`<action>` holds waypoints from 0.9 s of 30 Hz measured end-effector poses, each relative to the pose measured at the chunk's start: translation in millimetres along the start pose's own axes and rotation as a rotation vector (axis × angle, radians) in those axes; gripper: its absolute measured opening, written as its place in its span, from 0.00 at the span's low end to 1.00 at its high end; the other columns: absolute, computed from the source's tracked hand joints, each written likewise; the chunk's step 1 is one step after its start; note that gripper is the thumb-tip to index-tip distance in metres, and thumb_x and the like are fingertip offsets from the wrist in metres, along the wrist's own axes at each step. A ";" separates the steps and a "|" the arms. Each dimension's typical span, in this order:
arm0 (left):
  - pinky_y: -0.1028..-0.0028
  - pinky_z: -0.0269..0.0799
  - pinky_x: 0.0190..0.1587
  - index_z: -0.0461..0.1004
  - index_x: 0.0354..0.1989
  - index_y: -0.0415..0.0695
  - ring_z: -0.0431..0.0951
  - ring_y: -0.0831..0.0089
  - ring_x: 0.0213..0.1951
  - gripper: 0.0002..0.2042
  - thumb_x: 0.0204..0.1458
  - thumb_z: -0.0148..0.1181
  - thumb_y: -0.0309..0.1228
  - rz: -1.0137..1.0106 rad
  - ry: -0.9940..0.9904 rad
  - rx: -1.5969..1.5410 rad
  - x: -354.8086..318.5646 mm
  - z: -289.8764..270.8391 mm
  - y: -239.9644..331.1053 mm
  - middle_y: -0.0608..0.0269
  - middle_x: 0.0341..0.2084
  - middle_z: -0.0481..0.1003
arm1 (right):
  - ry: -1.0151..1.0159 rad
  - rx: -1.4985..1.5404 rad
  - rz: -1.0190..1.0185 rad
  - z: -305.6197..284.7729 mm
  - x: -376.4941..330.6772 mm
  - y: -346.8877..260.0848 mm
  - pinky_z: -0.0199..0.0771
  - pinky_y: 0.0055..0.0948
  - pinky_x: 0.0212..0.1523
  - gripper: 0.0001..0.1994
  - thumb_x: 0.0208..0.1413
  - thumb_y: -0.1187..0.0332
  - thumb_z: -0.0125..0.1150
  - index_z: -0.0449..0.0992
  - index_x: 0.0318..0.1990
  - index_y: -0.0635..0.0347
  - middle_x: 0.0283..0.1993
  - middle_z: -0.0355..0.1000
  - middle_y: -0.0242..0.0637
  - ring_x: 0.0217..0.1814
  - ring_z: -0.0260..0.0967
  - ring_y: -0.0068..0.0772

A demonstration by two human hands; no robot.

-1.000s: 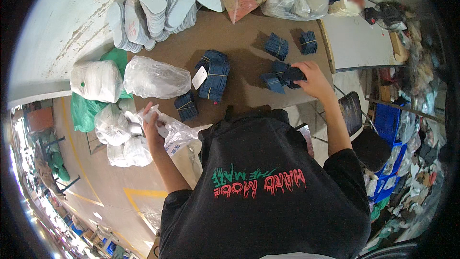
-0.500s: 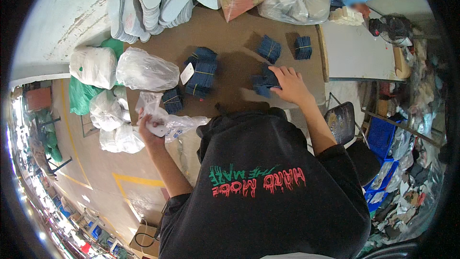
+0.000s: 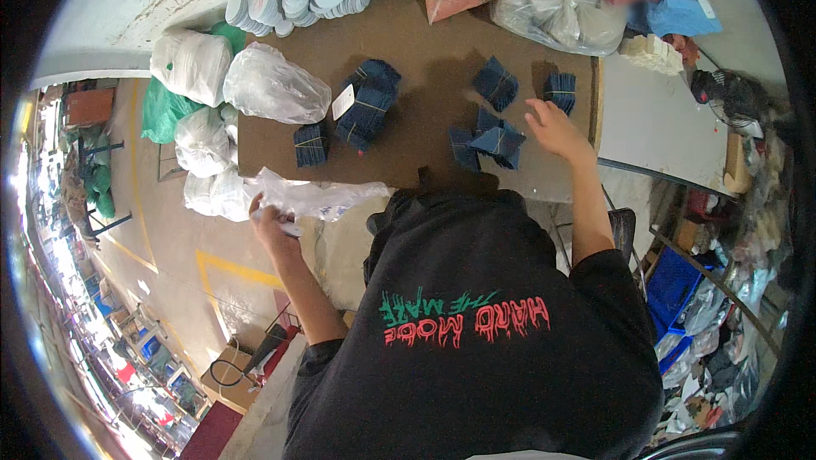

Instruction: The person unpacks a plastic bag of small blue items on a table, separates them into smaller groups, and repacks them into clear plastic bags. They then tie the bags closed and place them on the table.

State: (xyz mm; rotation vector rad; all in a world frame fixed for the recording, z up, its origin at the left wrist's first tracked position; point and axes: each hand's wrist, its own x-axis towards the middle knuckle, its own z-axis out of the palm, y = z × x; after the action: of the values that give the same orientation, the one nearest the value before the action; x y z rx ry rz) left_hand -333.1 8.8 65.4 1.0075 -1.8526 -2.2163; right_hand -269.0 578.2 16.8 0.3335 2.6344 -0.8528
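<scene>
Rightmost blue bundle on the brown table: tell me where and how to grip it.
Pinch the bundle by its left and right sides, probably from the near side: the right hand is close there, both flanks stand free, and the band should hold the layers together.

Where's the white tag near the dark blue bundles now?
In the head view, left of centre: the white tag is at the left edge of the large dark blue bundle, just right of the stuffed plastic bag.
</scene>
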 end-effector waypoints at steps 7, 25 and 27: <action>0.57 0.72 0.54 0.62 0.68 0.47 0.78 0.46 0.49 0.32 0.50 0.55 0.23 0.428 -0.455 1.114 -3.6 62.8 -83.7 0.44 0.47 0.77 | -0.128 0.015 0.009 8.2 -14.4 37.9 0.68 0.51 0.62 0.21 0.68 0.57 0.50 0.68 0.64 0.54 0.61 0.70 0.56 0.64 0.66 0.62; 0.47 0.74 0.47 0.51 0.75 0.61 0.80 0.39 0.45 0.41 0.50 0.58 0.31 0.385 -0.271 1.427 -42.4 153.3 -138.4 0.37 0.41 0.78 | 0.246 0.028 0.160 -20.1 -27.8 113.3 0.60 0.52 0.69 0.36 0.62 0.56 0.61 0.55 0.72 0.62 0.69 0.59 0.66 0.71 0.57 0.68; 0.48 0.73 0.49 0.57 0.73 0.57 0.79 0.39 0.47 0.36 0.52 0.58 0.32 0.434 -0.258 1.314 -47.5 149.0 -141.0 0.36 0.44 0.78 | 0.354 0.021 0.200 -11.0 -17.1 115.1 0.59 0.54 0.70 0.40 0.60 0.54 0.64 0.53 0.73 0.62 0.69 0.57 0.67 0.71 0.56 0.70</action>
State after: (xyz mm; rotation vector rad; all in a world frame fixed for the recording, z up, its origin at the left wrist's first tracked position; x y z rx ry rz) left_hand -326.7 194.3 -34.1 0.2315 -3.2430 -0.7260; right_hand -218.9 673.9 -27.7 0.8057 2.8452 -0.8170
